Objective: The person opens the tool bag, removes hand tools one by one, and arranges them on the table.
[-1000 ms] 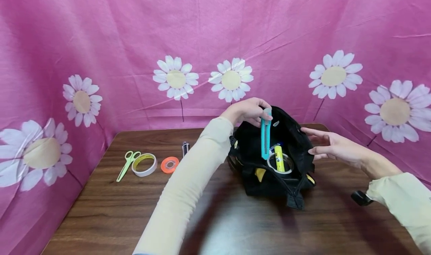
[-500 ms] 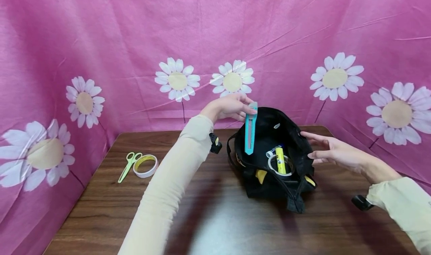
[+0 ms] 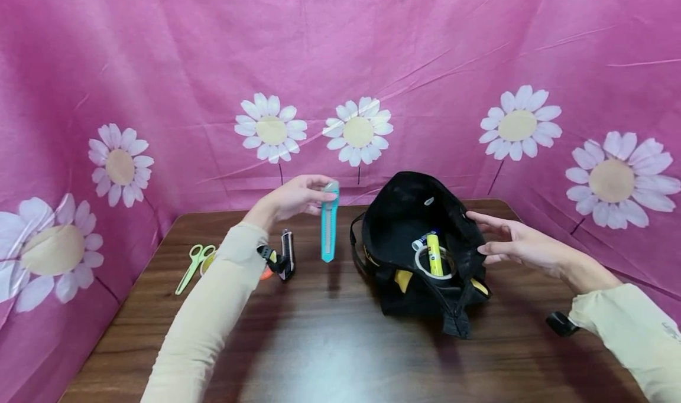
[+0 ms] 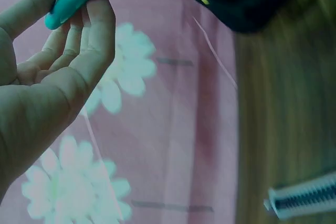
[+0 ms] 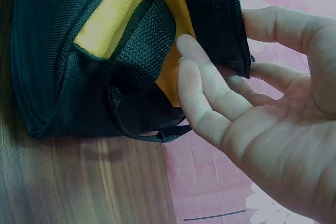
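Observation:
My left hand (image 3: 292, 201) pinches the grey top end of a turquoise utility knife (image 3: 328, 228), which hangs upright above the table, left of a black bag (image 3: 407, 302). In the left wrist view, thumb and fingers meet on the utility knife (image 4: 73, 1). My right hand (image 3: 524, 249) holds the right side of the bag's open mouth. Seen from the right wrist, the zipped edge of the bag (image 5: 215, 19) lies between thumb and fingers. Inside the bag are a yellow glue stick (image 3: 434, 254), a pale tape roll (image 3: 443, 276) and a blue-and-white tube (image 3: 421, 240).
On the table (image 3: 330, 344), left of the bag, lie light green scissors (image 3: 190, 268), a yellow-cored tape roll (image 3: 205, 266) mostly behind my left sleeve, an orange tape roll (image 3: 266, 273) partly hidden, and a dark ridged knife (image 3: 288, 252). A pink flowered cloth (image 3: 319, 48) hangs behind.
My left hand has carried the turquoise utility knife out from over the bag, leftward to above the table. The right hand keeps its hold on the bag.

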Motion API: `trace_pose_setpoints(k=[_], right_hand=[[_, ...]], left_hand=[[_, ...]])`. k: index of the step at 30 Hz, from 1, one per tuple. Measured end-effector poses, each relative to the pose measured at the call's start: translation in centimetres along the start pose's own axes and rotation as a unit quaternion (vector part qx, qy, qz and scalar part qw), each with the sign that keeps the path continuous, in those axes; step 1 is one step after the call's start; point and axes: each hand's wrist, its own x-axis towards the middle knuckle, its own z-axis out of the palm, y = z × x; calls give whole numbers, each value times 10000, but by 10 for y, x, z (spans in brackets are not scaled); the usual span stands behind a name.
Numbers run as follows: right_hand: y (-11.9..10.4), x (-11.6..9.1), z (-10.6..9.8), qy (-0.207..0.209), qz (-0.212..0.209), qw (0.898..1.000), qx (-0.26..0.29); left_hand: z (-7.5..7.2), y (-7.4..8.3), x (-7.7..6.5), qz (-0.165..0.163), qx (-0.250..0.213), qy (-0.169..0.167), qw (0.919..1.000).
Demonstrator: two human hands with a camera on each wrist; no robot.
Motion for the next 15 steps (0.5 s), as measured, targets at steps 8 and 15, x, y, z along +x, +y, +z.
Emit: trace_pose_setpoints(k=[8, 15], right_hand=[[2, 2, 0, 1, -104, 9999, 30], [5, 5, 2, -143, -144, 9997, 157]], left_hand=[[-22, -47, -11, -402, 37, 557, 9976], [-31, -81, -13, -761, 120, 715, 9945]])
